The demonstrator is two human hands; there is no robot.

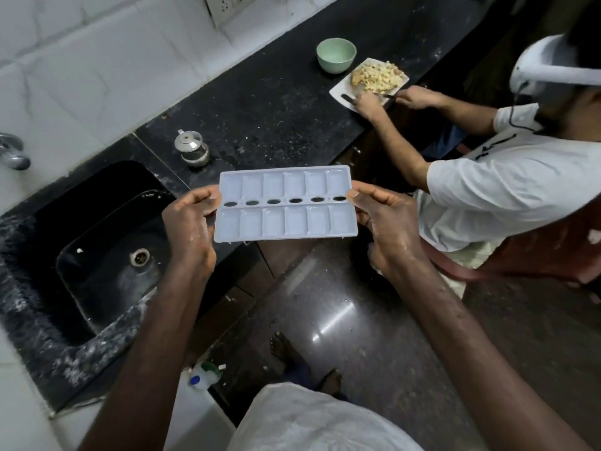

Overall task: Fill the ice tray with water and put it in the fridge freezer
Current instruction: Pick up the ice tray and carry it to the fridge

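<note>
Ice tray (286, 203): held level over the counter edge, right of the sink (97, 242) — cells upward.
Left hand (190, 226): fingers pinched on the tray's left end.
Right hand (387, 222): fingers pinched on its right end.

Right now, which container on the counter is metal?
The small lidded steel pot beside the sink. The green bowl further along the counter is not metal.
</note>
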